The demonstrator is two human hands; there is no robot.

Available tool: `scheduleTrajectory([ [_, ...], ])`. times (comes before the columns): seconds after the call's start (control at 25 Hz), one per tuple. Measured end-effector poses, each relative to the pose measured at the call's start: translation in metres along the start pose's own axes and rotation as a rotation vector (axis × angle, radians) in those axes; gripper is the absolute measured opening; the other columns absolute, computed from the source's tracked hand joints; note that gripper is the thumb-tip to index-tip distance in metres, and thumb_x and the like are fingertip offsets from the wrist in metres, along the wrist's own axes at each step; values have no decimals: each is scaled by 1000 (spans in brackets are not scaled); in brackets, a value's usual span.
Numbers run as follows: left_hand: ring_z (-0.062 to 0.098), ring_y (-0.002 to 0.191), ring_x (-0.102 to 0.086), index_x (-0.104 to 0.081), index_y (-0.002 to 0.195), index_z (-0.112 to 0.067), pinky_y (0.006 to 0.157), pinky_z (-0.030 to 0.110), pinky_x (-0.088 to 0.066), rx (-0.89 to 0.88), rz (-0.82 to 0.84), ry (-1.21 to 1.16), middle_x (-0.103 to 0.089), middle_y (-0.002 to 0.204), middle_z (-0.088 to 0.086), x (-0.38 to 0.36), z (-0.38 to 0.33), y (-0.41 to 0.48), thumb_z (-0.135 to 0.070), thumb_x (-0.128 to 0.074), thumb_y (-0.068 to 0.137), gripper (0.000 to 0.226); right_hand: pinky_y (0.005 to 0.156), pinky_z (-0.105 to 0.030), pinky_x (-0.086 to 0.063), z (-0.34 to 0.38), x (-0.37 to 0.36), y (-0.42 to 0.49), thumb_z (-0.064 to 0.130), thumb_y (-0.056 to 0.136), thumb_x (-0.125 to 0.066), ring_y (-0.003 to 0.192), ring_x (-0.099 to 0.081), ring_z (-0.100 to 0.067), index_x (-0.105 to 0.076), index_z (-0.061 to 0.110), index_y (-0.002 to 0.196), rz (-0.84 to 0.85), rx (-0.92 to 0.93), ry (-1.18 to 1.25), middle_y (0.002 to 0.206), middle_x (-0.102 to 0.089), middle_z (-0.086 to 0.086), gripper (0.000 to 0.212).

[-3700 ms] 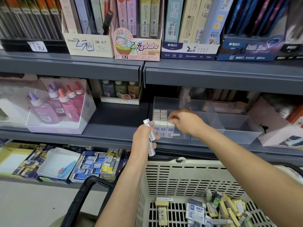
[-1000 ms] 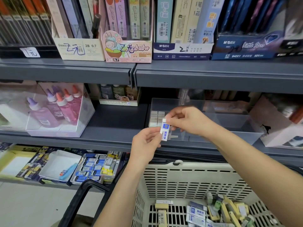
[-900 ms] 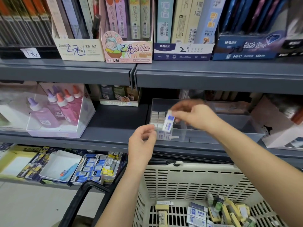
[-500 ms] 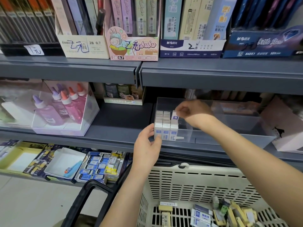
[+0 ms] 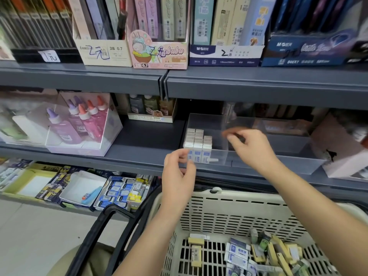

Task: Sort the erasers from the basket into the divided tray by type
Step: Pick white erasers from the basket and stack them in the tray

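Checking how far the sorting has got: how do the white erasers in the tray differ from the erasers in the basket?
The white erasers in the tray stand upright in tight, even rows in the left compartment of the clear tray; the erasers in the basket lie loose, tilted every way. The tray holds one type; the basket mixes white-and-blue sleeved, yellow and greenish ones. Both include the white-and-blue sleeved type.

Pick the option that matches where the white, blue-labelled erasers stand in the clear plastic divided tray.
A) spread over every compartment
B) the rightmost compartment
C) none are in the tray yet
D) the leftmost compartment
D: the white, blue-labelled erasers stand upright in rows in the leftmost compartment of the clear plastic divided tray; the compartments to their right look empty.
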State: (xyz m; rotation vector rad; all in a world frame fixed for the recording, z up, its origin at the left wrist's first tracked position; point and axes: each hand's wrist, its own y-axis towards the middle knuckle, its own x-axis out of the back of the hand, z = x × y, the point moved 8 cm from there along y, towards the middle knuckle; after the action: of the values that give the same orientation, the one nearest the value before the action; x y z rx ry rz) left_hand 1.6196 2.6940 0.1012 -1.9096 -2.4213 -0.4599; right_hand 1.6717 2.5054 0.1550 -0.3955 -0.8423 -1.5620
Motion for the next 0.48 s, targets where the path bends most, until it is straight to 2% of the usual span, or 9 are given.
scheduleTrajectory([
  [0.04,-8,76,-55,-58,98,-29,66,11,-44,-39,24,-40,-59,97,-9,-5,-8,-11,-13,-54,91,17,74,-17,-43,1,13,-19,21,91,-53,88,-62,-3,-67,35,91,-43,37,64,90,-65,25,19],
  [0.12,-4,69,-56,-57,84,-35,61,10,-43,-108,170,-55,-61,80,-18,-26,-21,-41,-20,-54,88,16,68,-14,-46,-7,23,-63,23,89,-56,77,-62,-1,-64,42,86,-23,69,160,79,-67,25,21],
  [0.2,-4,71,-57,-56,79,-38,62,9,-42,-118,388,55,-60,76,-24,-54,-14,-73,-31,-52,86,11,62,-13,-48,-28,16,-109,26,86,-56,68,-62,-3,-65,41,88,93,50,180,73,-68,17,18],
  [0.28,-3,75,-59,-59,83,-33,69,15,-47,-57,629,215,-63,79,-19,-83,18,-100,-32,-52,88,9,59,-16,-48,-56,-6,-147,26,87,-55,63,-61,-4,-66,36,93,267,20,74,70,-66,18,16],
  [0.36,10,84,-62,-64,90,-19,79,30,-51,61,826,414,-67,89,-6,-106,65,-123,-24,-54,90,11,64,-20,-45,-90,-42,-180,22,89,-56,69,-61,-4,-69,27,94,488,-16,-111,77,-65,17,15],
  [0.4,16,89,-63,-65,93,-13,82,33,-50,121,874,505,-68,94,1,-112,88,-131,-21,-55,90,13,67,-22,-42,-108,-62,-194,23,90,-55,76,-61,-7,-69,22,95,601,-33,-215,83,-66,11,15],
  [0.48,22,96,-62,-64,97,-9,85,33,-49,250,855,599,-68,100,7,-112,126,-143,-16,-55,90,14,73,-24,-43,-137,-95,-216,25,90,-53,94,-61,-15,-63,16,106,782,-76,-393,101,-65,1,20],
])
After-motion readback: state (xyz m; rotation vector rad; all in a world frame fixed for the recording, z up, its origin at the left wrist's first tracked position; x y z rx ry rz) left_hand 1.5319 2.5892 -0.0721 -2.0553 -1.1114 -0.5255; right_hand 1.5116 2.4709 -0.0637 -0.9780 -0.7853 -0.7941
